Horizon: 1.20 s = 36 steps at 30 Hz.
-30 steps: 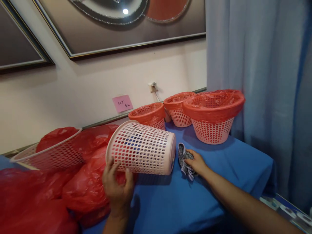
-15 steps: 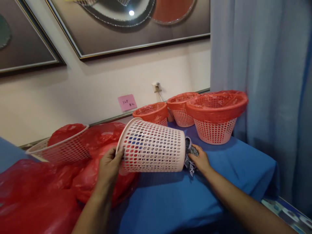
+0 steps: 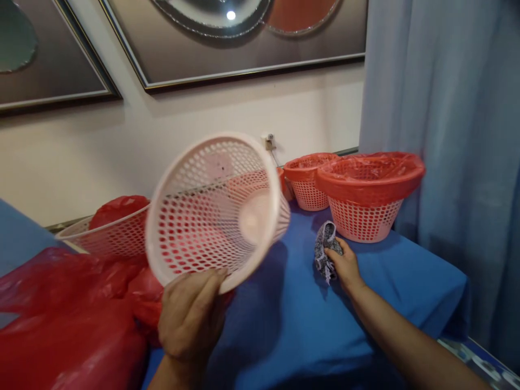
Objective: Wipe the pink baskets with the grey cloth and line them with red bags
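My left hand [image 3: 193, 314] is closed on the near rim of a pale pink perforated plastic basket [image 3: 195, 238]. The basket is held up and tilted, its wide mouth facing me and its base pointing away to the right; nothing lies inside it. To the right, my right hand [image 3: 345, 262] pinches a crumpled grey-and-black rag [image 3: 325, 252] with pale frayed edges, just above the blue cloth. Basket and rag are apart.
Red-lined baskets [image 3: 369, 181] [image 3: 311, 181] stand at the back right of the blue-covered table [image 3: 309, 330]. Red plastic bags [image 3: 73, 325] heap at the left, beside another pale basket [image 3: 134, 230]. A blue curtain [image 3: 442, 135] hangs at the right; framed pictures hang on the wall.
My left hand has swung the basket round so its mouth faces me instead of the left. The rag, in my right hand, has come away from the basket's base.
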Available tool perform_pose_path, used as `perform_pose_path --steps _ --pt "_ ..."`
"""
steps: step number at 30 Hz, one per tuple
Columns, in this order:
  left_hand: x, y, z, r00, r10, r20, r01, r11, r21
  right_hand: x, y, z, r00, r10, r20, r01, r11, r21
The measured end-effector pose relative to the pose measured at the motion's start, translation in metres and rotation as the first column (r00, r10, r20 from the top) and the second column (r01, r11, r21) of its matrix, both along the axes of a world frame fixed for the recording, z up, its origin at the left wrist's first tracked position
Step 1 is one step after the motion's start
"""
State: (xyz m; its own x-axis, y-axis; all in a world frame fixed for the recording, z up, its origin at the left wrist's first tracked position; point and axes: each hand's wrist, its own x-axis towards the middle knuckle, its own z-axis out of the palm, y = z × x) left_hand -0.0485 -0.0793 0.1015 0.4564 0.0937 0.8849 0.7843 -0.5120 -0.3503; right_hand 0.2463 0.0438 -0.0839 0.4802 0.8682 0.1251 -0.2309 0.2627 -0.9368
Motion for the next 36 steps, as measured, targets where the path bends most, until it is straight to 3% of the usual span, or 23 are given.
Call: perform_pose_path --steps 2,5,8,11,14,16,19,21,23,25,28,31,34,36 --pt "0.001 -0.004 0.009 0.972 0.024 -0.234 -0.025 1.000 -0.002 -0.002 -0.001 0.000 1.000 -0.006 0.027 0.006 1.000 -0.010" --pt "0.008 -0.005 0.005 0.924 0.050 -0.380 -0.105 0.986 -0.127 -0.002 -0.001 0.000 0.996 -0.034 0.079 0.034 0.999 0.003" --pt "0.014 0.000 -0.018 0.877 0.042 -0.478 -0.183 0.950 -0.253 -0.001 -0.003 0.001 0.987 -0.079 0.142 0.070 0.996 0.063" --pt "0.022 0.007 -0.046 0.781 0.077 -0.619 -0.310 0.909 -0.278 -0.002 -0.008 0.005 0.969 -0.127 0.213 0.097 0.985 0.145" --pt "0.035 0.015 -0.063 0.685 0.077 -0.724 -0.386 0.882 -0.271 -0.010 -0.016 0.006 0.928 -0.073 0.365 -0.010 0.975 0.221" --pt "0.043 0.019 -0.066 0.670 0.062 -0.739 -0.396 0.873 -0.286 -0.017 -0.020 0.004 0.818 0.056 0.572 -0.183 0.969 0.167" --pt "0.047 0.021 -0.066 0.776 -0.011 -0.631 -0.253 0.911 -0.327 -0.024 -0.020 -0.002 0.608 0.238 0.758 -0.333 0.943 -0.030" --pt "0.042 0.021 -0.069 0.909 -0.077 -0.409 -0.062 0.947 -0.316 -0.025 -0.017 -0.004 0.559 0.288 0.778 -0.355 0.931 -0.090" --pt "0.033 0.024 -0.077 0.993 -0.082 -0.091 0.055 0.963 -0.265 -0.025 -0.012 -0.003 0.534 0.310 0.787 -0.377 0.920 -0.108" --pt "0.025 0.029 -0.088 0.981 -0.030 0.190 0.083 0.957 -0.278 -0.026 -0.007 0.002 0.497 0.335 0.800 -0.413 0.903 -0.121" --pt "0.023 0.037 -0.110 0.925 0.023 0.380 0.162 0.880 -0.446 -0.034 -0.003 0.011 0.441 0.362 0.821 -0.481 0.868 -0.124" --pt "0.026 0.039 -0.132 0.914 0.022 0.404 0.240 0.774 -0.586 -0.044 -0.007 0.019 0.398 0.373 0.838 -0.544 0.832 -0.112" --pt "0.029 0.038 -0.149 0.925 0.007 0.381 0.251 0.741 -0.623 -0.047 -0.016 0.024 0.310 0.343 0.886 -0.646 0.760 -0.068" --pt "0.029 0.038 -0.155 0.923 -0.006 0.385 0.268 0.729 -0.630 -0.040 -0.017 0.027 0.202 0.294 0.934 -0.698 0.712 -0.073"
